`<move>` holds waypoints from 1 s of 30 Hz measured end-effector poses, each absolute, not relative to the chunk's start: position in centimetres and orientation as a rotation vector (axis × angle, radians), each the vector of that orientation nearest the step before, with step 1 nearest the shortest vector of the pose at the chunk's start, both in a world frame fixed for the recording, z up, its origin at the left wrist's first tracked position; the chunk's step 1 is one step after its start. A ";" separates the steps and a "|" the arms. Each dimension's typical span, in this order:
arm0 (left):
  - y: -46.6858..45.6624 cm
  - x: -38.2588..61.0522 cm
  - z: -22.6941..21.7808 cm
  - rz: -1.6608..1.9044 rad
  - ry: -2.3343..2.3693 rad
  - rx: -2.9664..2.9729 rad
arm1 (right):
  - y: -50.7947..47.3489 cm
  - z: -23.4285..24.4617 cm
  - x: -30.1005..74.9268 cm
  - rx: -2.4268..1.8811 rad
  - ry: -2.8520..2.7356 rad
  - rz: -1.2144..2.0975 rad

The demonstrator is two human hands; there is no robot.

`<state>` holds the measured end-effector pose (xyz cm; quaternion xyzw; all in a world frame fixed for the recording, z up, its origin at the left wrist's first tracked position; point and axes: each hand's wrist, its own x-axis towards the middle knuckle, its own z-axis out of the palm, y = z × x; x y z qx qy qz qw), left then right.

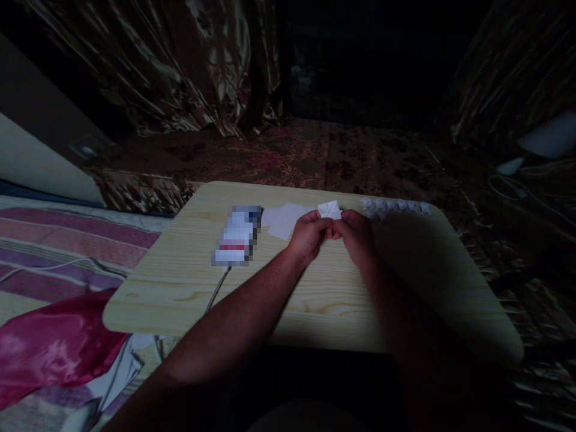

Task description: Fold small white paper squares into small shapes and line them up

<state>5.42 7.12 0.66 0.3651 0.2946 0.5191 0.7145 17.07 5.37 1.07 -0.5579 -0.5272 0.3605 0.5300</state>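
A small white piece of folded paper (330,210), with crease lines across its face, is held up over the table. My left hand (309,235) pinches its lower left side, thumb in front. On its lower right, my right hand (357,234) grips it with closed fingers, and the two hands nearly meet beneath it. White paper sheets (281,221) lie flat on the table just left of my left hand. Beyond my right hand stands a row of several small folded white paper pieces (396,205), with a few more in front, dimly lit.
The light wood-grain table (180,300) has rounded corners. A pixelated phone-like device (236,237) lies on its left, with a cable (217,289) running toward me. A striped bed cover (54,240) and pink satin cloth (58,342) are at left; curtains (216,66) hang behind.
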 end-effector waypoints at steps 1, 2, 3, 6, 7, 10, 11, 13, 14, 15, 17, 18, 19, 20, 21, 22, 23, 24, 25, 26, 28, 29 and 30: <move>7.1 5.4 0.7 1.153 0.668 0.813 | 5.3 1.1 17.0 -1.333 -1.260 0.861; 7.1 5.4 0.7 1.159 0.682 0.815 | 5.3 1.2 17.0 -1.334 -1.262 0.862; 7.1 5.3 0.8 1.169 0.693 0.816 | 5.3 1.2 17.0 -1.336 -1.266 0.863; 7.1 5.1 0.9 1.218 0.733 0.806 | 5.2 1.3 17.1 -1.358 -1.283 0.853; 7.1 5.1 1.0 1.235 0.755 0.798 | 5.2 1.3 17.1 -1.375 -1.287 0.847; 7.2 5.0 1.0 1.271 0.816 0.781 | 5.1 1.4 17.0 -1.409 -1.305 0.845; 7.3 5.0 1.0 1.278 0.825 0.780 | 5.1 1.4 17.0 -1.407 -1.313 0.850; 7.3 5.0 0.9 1.284 0.826 0.782 | 5.1 1.4 16.9 -1.393 -1.327 0.853; 7.4 5.0 0.8 1.283 0.822 0.785 | 5.1 1.4 16.9 -1.388 -1.331 0.846; 7.4 5.0 0.7 1.282 0.818 0.787 | 5.1 1.3 16.9 -1.387 -1.337 0.834; 7.5 5.0 0.5 1.276 0.812 0.792 | 5.2 1.2 17.0 -1.387 -1.355 0.803; 7.5 5.0 0.5 1.273 0.812 0.794 | 5.2 1.2 17.1 -1.386 -1.366 0.788; 7.5 5.0 0.5 1.270 0.814 0.797 | 5.3 1.1 17.2 -1.383 -1.378 0.778; 7.5 5.0 0.4 1.269 0.818 0.800 | 5.3 1.0 17.3 -1.378 -1.386 0.772; 7.5 5.0 0.4 1.269 0.822 0.804 | 5.3 1.0 17.3 -1.373 -1.386 0.771; 7.5 5.0 0.4 1.269 0.825 0.809 | 5.3 0.9 17.3 -1.373 -1.379 0.775; 7.5 5.0 0.4 1.268 0.828 0.814 | 5.3 0.9 17.3 -1.376 -1.370 0.784; 7.5 5.0 0.4 1.268 0.831 0.818 | 5.4 0.9 17.3 -1.382 -1.357 0.793; 7.5 5.0 0.4 1.267 0.833 0.820 | 5.4 0.9 17.3 -1.388 -1.346 0.802; 7.5 5.0 0.4 1.266 0.835 0.822 | 5.3 1.0 17.3 -1.393 -1.335 0.811; 7.6 5.0 0.4 1.266 0.836 0.827 | 5.3 1.2 17.2 -1.397 -1.323 0.825; 7.6 5.0 0.3 1.267 0.834 0.831 | 5.2 1.3 17.1 -1.397 -1.318 0.829; 7.6 5.0 0.3 1.267 0.834 0.834 | 5.2 1.4 17.1 -1.398 -1.313 0.832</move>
